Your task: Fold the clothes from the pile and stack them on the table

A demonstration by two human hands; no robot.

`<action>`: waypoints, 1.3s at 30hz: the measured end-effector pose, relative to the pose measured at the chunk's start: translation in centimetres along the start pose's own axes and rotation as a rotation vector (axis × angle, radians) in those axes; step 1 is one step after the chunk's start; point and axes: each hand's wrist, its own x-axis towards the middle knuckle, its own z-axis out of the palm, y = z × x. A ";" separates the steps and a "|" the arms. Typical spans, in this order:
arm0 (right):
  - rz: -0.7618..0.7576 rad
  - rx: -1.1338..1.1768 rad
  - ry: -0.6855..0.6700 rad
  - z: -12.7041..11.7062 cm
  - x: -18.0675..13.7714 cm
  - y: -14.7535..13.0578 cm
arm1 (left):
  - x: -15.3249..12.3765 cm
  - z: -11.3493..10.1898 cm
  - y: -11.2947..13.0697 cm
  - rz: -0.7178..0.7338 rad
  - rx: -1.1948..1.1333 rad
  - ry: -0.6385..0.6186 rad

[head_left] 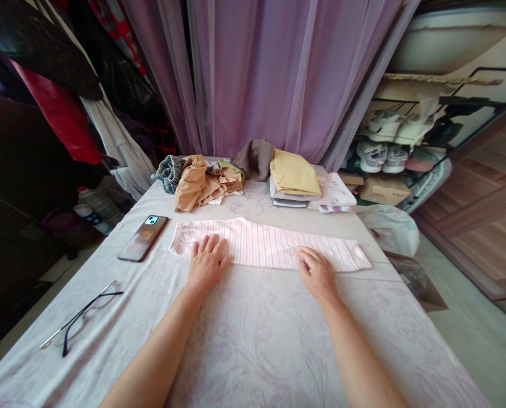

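A pair of pink-and-white striped pants [256,241], folded lengthwise into a long strip, lies flat across the table. My left hand [207,263] rests palm down on its left part, fingers spread. Toward the right part, my right hand [316,269] touches the lower edge with its fingers slightly bent and apart. Neither hand grips the cloth. Behind the pants sit a crumpled heap with tan clothing [197,184] and a neat stack topped by a folded yellow garment [294,174].
A phone [143,239] lies face down at the left, with eyeglasses [80,320] nearer me. A dark grey-brown cloth [255,158] stands bunched between heap and stack. Patterned fabric covers the table [261,340]. A purple curtain [253,73] hangs behind; shoes [382,153] fill a rack at right.
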 end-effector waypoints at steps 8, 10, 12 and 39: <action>0.016 -0.012 -0.021 -0.1 -0.1 0.0 | 0.0 -0.2 0.1 -0.005 0.010 -0.024; 0.019 -0.012 -0.023 -0.1 -0.1 0.0 | 0.0 -0.2 0.1 -0.005 0.007 -0.025; 0.018 -0.010 -0.020 -0.1 -0.1 0.0 | 0.0 -0.2 0.1 -0.005 0.002 -0.023; 0.028 0.014 -0.026 -0.1 0.0 0.0 | 0.0 -0.5 0.2 -0.003 0.004 -0.032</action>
